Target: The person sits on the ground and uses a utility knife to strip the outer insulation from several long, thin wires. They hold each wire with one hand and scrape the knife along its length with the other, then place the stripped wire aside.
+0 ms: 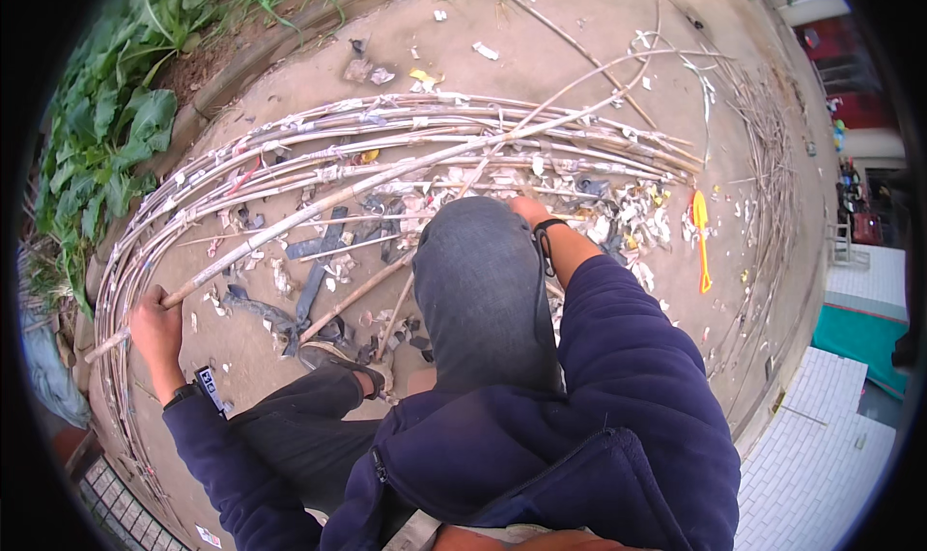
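Observation:
My left hand (pixel 156 326) is closed around the lower end of a long bamboo pole (pixel 347 192), which runs up to the right across a bundle of thin poles (pixel 290 127) lying on the concrete and wrapped with strips in many places. My right hand (pixel 530 209) is beside my raised knee, partly hidden by it; its fingers and anything in them are not clear. Scraps of pale, torn material (pixel 615 225) lie around it. Dark cloth-like strips (pixel 313 283) and a shorter thick pole (pixel 358 297) lie on the ground before my foot.
A yellow toy shovel (pixel 700 239) lies right of the poles. Thin dry sticks (pixel 768 160) are strewn farther right. Another pole (pixel 579 55) lies at the top. A low edging (pixel 239 66) borders leafy plants (pixel 108 123) at the upper left. White tiled surfaces (pixel 811 435) show at the lower right.

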Tool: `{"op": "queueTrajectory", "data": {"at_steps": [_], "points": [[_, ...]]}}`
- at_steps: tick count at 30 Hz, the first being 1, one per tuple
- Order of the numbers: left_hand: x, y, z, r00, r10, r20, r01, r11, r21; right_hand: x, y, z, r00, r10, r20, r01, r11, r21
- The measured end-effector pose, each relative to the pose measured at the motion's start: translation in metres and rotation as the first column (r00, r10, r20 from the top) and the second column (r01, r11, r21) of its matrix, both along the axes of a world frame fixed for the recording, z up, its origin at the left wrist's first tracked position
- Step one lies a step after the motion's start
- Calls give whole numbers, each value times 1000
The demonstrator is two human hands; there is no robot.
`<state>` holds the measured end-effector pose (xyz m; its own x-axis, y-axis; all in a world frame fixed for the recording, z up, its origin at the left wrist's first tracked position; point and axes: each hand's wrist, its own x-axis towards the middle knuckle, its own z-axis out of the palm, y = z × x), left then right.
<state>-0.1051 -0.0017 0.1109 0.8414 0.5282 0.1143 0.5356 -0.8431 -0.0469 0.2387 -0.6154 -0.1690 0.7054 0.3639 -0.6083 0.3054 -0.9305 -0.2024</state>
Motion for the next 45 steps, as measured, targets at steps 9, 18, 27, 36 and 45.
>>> {"op": "queueTrajectory", "data": {"at_steps": [9, 18, 27, 36, 45], "points": [[3, -8, 11, 999, 22, 25, -23, 999, 37, -84, -255, 153, 769, -609, 196, 616, 787, 25], [4, -1, 14, 988, 18, 155, -37, 993, 115, -256, -452, 280, 304, -859, 412, 873, 425, 240], [10, -10, 9, 992, 36, 123, -49, 994, 101, -284, -450, 333, 301, -834, 463, 731, 513, 449], [0, -14, 9, 991, 81, 111, -81, 997, -5, -279, -516, 472, 263, -592, 762, 752, 620, 223], [-10, 18, -35, 979, 201, -38, -204, 972, -118, -461, -601, 648, -232, -247, 941, 921, 257, 294]]}}
